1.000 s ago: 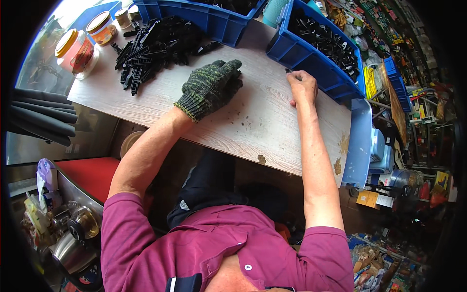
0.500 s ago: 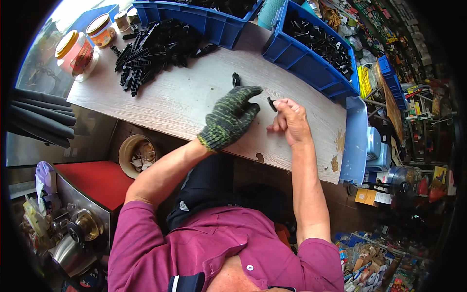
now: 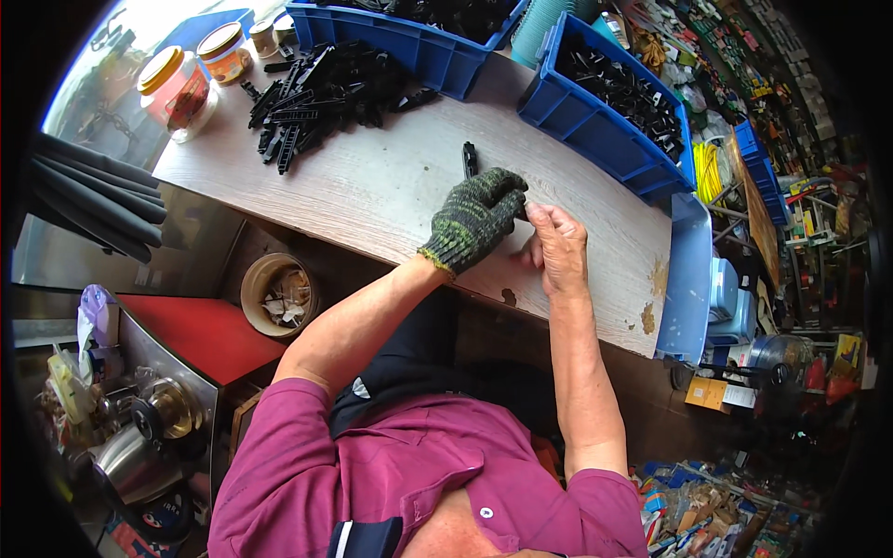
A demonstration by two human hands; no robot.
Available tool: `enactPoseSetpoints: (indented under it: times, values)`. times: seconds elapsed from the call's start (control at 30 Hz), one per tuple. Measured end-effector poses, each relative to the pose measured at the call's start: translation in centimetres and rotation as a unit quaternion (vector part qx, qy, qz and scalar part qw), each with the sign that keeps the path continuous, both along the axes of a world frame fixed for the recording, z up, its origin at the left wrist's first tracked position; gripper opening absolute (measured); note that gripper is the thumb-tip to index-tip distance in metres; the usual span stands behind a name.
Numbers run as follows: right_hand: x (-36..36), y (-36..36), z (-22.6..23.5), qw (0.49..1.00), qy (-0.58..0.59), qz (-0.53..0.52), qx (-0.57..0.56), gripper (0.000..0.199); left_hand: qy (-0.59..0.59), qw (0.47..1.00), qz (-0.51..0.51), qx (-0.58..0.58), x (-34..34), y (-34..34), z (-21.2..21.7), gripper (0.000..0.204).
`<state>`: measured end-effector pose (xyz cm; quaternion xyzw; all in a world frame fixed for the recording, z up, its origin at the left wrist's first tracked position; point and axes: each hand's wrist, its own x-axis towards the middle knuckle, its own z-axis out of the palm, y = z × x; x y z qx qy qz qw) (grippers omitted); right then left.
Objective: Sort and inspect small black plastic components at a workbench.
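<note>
My left hand (image 3: 476, 219) wears a dark green and black knit glove. Its fingers are bent and pressed together, touching or almost touching the fingertips of my right hand (image 3: 560, 249). My bare right hand pinches a small black plastic piece, of which only a dark bit shows between the hands; the rest is hidden. Whether the glove also grips it is hard to see. Just beyond the gloved fingers, a black plastic part (image 3: 470, 158) lies on the wood-grain table (image 3: 372, 200). Farther off to the left is a heap of long black plastic parts (image 3: 330, 98).
Two blue crates, one at the far middle (image 3: 395, 51) and one at the far right (image 3: 595, 126), hold black parts. Jars with lids (image 3: 177, 93) stand at the table's far left. A light blue bin (image 3: 686, 279) adjoins the right edge. Below sits a waste bucket (image 3: 279, 293).
My gloved left hand has drawn its fingers together and come up against my right fingertips. The small black piece, visible before in my right fingers, is now mostly hidden. The whole view has shifted slightly.
</note>
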<state>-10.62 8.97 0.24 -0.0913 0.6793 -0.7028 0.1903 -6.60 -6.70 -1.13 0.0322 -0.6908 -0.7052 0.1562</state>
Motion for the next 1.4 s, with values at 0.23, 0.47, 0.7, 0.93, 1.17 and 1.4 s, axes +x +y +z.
enactPoseSetpoints:
  times: [0.23,0.47,0.7,0.93,1.17,1.4]
  values:
    - [0.5,-0.5,-0.1,0.998,0.046,-0.028,0.025,0.035,-0.153,0.971,-0.075,0.17,-0.2,-0.6,2.4,0.022]
    - [1.0,-0.8,-0.6,0.995,0.076,-0.058,-0.006,0.032,0.094,0.907,0.116,-0.394,-0.1,-3.3,1.0,0.027]
    - [1.6,-1.5,0.2,0.991,0.027,-0.121,-0.049,0.031,0.078,0.803,-0.046,-0.589,-3.0,-8.9,1.3,0.022]
    - [1.6,-1.4,0.6,0.985,0.025,-0.152,-0.079,0.035,0.111,0.82,-0.003,-0.562,-1.8,-6.9,1.1,0.018]
    - [1.8,-1.6,0.8,0.972,0.009,-0.205,-0.115,0.037,0.133,0.932,-0.047,-0.334,1.7,-1.1,-0.1,0.022]
    - [0.4,0.2,-2.4,0.973,0.073,-0.209,-0.069,0.031,0.075,0.966,-0.081,-0.232,1.1,0.4,0.3,0.024]
